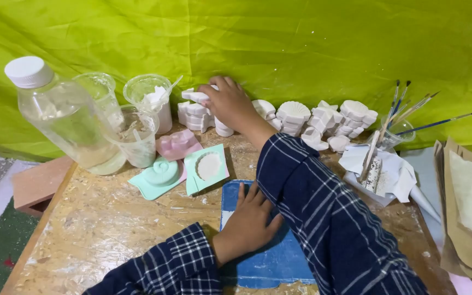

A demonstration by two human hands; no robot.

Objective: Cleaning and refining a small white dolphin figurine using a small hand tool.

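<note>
Left hand [249, 221] flat, fingers spread, on a blue mat [269, 257] atop the chipboard table [99, 229]. Right hand [230, 104] stretched to the back, fingers resting on white plaster casts [198, 109] against the green sheet [279, 43]. Near the mat: mint-green shell mould [159, 175], mint-green round mould [207, 168], pink mould [177, 144]. At left, a clear bottle [64, 117] and plastic cups [137, 134]; at right, brushes in a jar [397, 128].

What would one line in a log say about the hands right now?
left hand: flat on blue mat | right hand: reaching across, touching white plaster casts by green backdrop | nearby: green shell mould
</note>
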